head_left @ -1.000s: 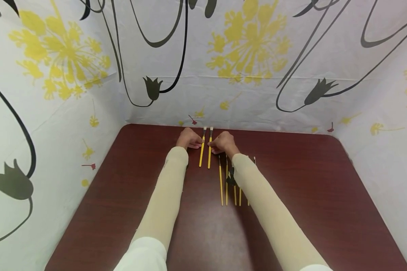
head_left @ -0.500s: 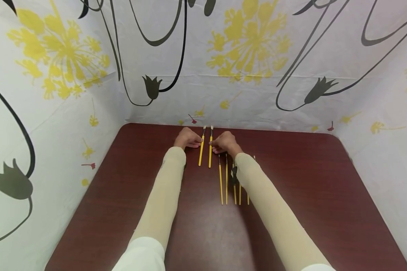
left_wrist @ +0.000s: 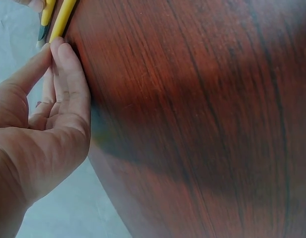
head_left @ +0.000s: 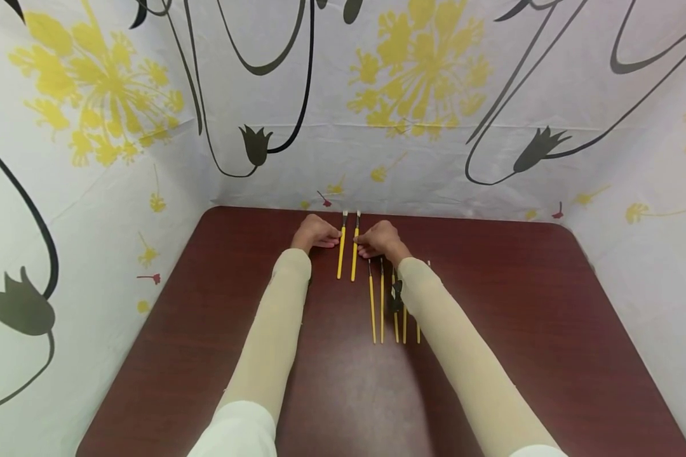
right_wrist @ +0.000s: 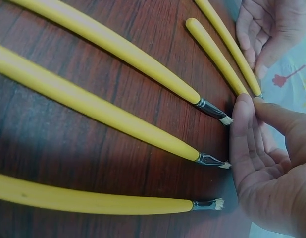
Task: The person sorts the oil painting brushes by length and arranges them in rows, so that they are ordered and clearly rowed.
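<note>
Two yellow-handled paintbrushes lie side by side near the table's far edge, pale bristles pointing away. My left hand [head_left: 319, 232] pinches the left paintbrush [head_left: 340, 257] near its dark ferrule, between thumb and fingertips. From the other side, my right hand [head_left: 380, 239] pinches the right paintbrush [head_left: 354, 259] at about the same height. A narrow gap separates the two handles. In the left wrist view, the fingertips of my left hand [left_wrist: 59, 109] meet at a yellow handle [left_wrist: 63, 20]. The right wrist view shows thumb and fingers of my right hand [right_wrist: 272, 158] closing on a handle [right_wrist: 216, 54].
Several thinner-looking yellow paintbrushes [head_left: 372, 311] lie in a row nearer me, partly under my right forearm [head_left: 451, 343]. A black device [head_left: 396, 295] sits at my right wrist. Behind the dark red wooden table [head_left: 234, 285] hangs a white flower-patterned sheet [head_left: 320, 114].
Both hands keep their pinch on the two paintbrushes. They have drifted slightly apart, and the brushes have shifted and tilted a little. The row of paintbrushes stays put.
</note>
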The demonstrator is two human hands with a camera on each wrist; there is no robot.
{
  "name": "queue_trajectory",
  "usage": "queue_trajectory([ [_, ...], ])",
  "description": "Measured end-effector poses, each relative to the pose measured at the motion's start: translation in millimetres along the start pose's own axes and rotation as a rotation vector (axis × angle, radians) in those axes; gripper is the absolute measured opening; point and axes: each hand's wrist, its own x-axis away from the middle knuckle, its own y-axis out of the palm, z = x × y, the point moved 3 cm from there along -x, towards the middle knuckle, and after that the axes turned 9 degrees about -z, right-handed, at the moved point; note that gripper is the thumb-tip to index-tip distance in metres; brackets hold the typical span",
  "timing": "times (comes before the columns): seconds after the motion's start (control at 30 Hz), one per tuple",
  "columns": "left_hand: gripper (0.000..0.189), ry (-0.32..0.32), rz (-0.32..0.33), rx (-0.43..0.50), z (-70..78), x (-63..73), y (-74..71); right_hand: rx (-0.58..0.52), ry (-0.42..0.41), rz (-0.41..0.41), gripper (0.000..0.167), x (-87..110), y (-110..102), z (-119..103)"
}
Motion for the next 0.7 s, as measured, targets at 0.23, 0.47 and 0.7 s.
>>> queue_trajectory([
  [0.23, 0.028, 0.006, -0.002, 0.034, -2.2, 2.5, 0.5, -0.005, 0.004, -0.01, 0.024, 2.1, 0.1, 0.8],
  [0.47, 0.027, 0.03, -0.019, 0.049, -4.2, 6.6, 1.1, -0.017, 0.002, -0.012, 0.024, 4.1, 0.4, 0.3],
  [0.7, 0.025, 0.088, -0.016, 0.037, -7.0, 7.4, 0.2, -0.026, 0.007, -0.013, 0.023, 5.4, -1.0, -0.4],
])
